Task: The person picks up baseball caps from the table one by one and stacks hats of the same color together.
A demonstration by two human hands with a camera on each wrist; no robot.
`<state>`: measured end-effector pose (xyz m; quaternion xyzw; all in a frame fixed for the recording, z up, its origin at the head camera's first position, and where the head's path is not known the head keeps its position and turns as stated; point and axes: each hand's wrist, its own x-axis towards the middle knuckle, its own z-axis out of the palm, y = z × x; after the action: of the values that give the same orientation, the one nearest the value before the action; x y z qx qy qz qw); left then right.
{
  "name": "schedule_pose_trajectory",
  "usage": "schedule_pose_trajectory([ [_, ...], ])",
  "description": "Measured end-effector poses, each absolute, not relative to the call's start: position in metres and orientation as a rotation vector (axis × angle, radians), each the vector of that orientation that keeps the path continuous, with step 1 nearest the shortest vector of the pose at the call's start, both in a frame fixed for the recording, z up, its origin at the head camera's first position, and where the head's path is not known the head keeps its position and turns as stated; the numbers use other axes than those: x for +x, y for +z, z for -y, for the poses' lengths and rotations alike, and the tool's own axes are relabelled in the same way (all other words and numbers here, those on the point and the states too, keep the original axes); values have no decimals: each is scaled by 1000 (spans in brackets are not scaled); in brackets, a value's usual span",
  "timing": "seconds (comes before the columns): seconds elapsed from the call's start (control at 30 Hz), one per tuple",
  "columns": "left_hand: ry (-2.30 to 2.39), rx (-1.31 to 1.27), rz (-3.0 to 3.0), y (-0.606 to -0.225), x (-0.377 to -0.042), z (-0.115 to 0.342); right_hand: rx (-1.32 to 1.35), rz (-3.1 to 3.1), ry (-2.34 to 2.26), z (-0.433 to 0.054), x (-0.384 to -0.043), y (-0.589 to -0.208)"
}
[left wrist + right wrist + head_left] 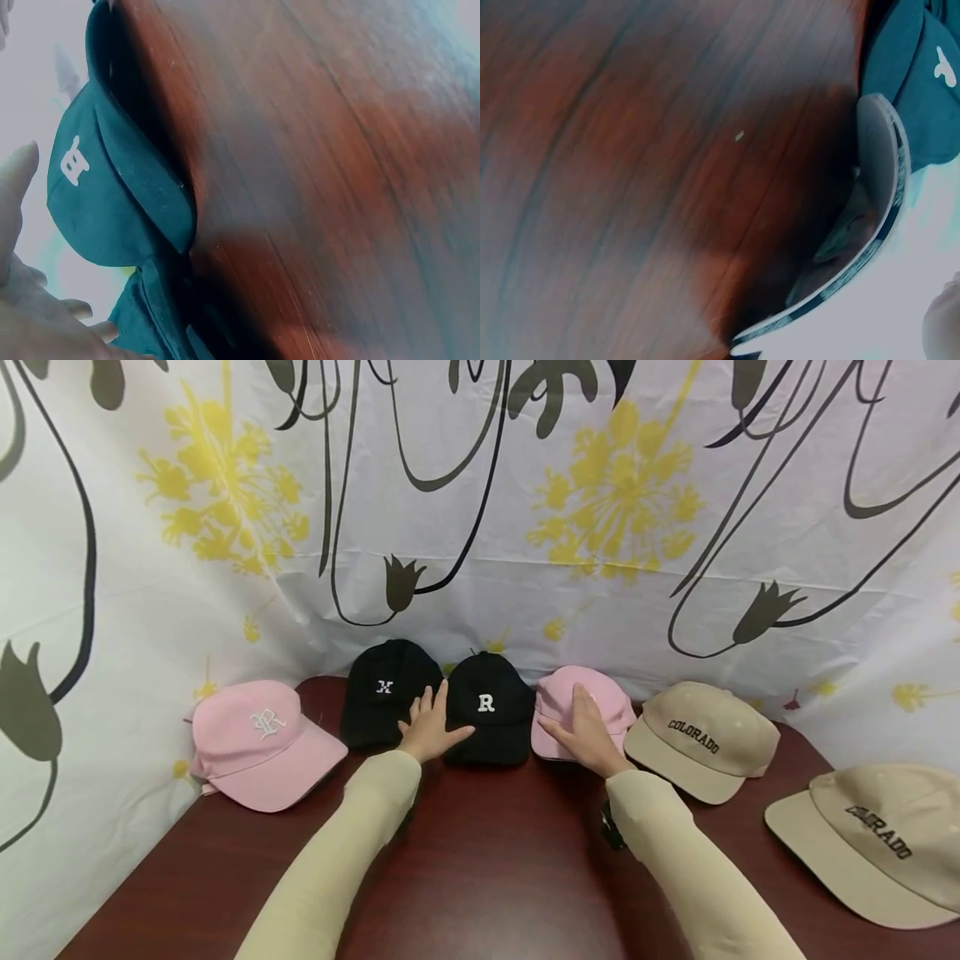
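Note:
My left hand (pixel 429 728), fingers spread, is over the gap between two black caps: one with a small pale emblem (pixel 367 714) and one with a white R (pixel 510 714). In the left wrist view that hand (pixel 37 319) shows at the lower left, beside the R cap (pixel 112 202). My right hand (pixel 588 733) reaches across the front of a pink cap (pixel 557 693), its thumb and fingers extended. From the right wrist, the pink cap's brim (pixel 881 142) shows its underside, with its crown washed out white. Neither hand has its fingers curled round a cap.
Another pink cap with a white R (pixel 255 727) sits at the left. Two beige COLORADO caps, one (pixel 701 727) beside the right hand and one (pixel 892 835) nearer the right edge, stand on the dark red table (pixel 487 860). Behind hangs a patterned white cloth (pixel 480 527).

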<state>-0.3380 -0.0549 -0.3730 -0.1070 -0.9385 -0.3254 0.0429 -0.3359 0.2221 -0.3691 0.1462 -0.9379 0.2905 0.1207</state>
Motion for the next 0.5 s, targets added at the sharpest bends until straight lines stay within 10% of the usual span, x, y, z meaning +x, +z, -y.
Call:
schedule_pose_trajectory([
  [0.5,-1072,-369,2867,-366,-337,44,559,2727,877,-186,-341,-370],
])
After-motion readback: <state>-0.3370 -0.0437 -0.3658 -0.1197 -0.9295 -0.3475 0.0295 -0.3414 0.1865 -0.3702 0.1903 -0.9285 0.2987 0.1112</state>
